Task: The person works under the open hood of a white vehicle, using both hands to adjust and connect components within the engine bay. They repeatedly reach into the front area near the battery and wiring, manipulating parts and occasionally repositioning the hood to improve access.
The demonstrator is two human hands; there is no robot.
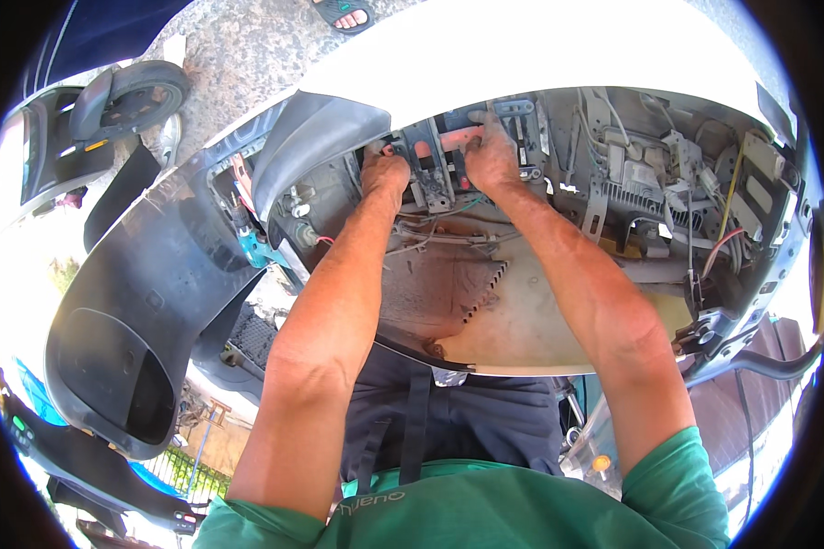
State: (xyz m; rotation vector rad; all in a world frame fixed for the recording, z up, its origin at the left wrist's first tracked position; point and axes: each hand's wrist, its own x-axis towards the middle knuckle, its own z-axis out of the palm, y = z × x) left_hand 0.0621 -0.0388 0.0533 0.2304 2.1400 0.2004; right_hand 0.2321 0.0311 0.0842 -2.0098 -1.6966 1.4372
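Both my arms reach into the open compartment of a white vehicle body [558, 46]. My left hand [386, 172] is closed at the compartment's far edge, beside a dark curved plastic cover [316, 128]. A bit of red shows at its fingertips; what it holds is mostly hidden. Further right, my right hand [493, 160] has its fingers bent around a red bar-shaped piece [454, 139]. Between the hands, another red piece [422, 149] sits by a dark metal bracket [435, 188]. Thin cables [444, 215] run below them.
A finned metal module [645, 174] with wiring fills the compartment's right side. A teal tool [258, 247] lies at the left. A large dark plastic panel [124, 320] juts out nearby. Beyond are a wheel [146, 96] and a sandalled foot [346, 16].
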